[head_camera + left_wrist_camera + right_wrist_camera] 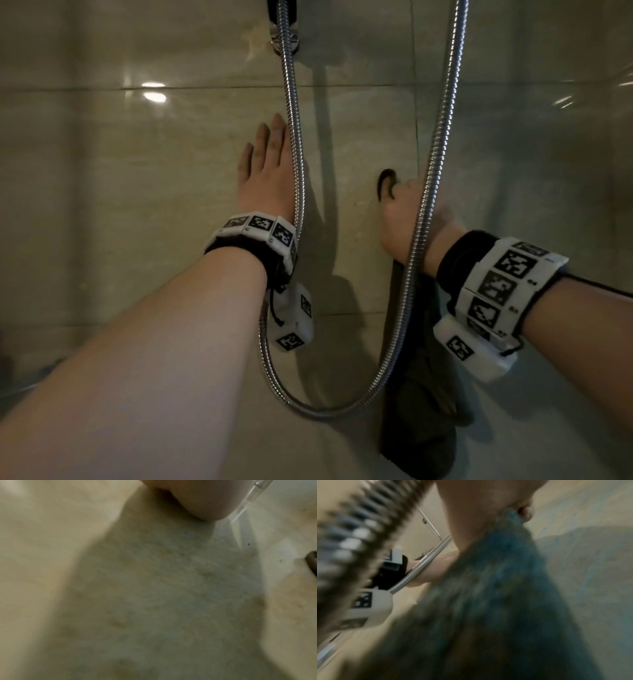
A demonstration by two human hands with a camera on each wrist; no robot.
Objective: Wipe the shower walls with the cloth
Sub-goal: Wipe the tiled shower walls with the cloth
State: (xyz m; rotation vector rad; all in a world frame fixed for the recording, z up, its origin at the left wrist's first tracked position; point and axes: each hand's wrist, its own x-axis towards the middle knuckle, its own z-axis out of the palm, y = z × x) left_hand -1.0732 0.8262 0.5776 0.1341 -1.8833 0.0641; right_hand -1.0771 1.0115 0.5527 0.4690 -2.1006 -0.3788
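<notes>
My right hand (406, 219) grips the cloth (421, 404) against the wall (154, 212); my left hand (265, 171) lies flat, empty. Wiping looks underway; how much remains, I cannot tell.

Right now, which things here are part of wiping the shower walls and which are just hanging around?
Part of the job:
- dark cloth, gripped by the right hand against the wall
- tiled shower wall
- left hand, flat on the tiles with fingers straight

Just there:
- metal shower hose, looping down in front of both wrists
- hose fitting at the top
</notes>
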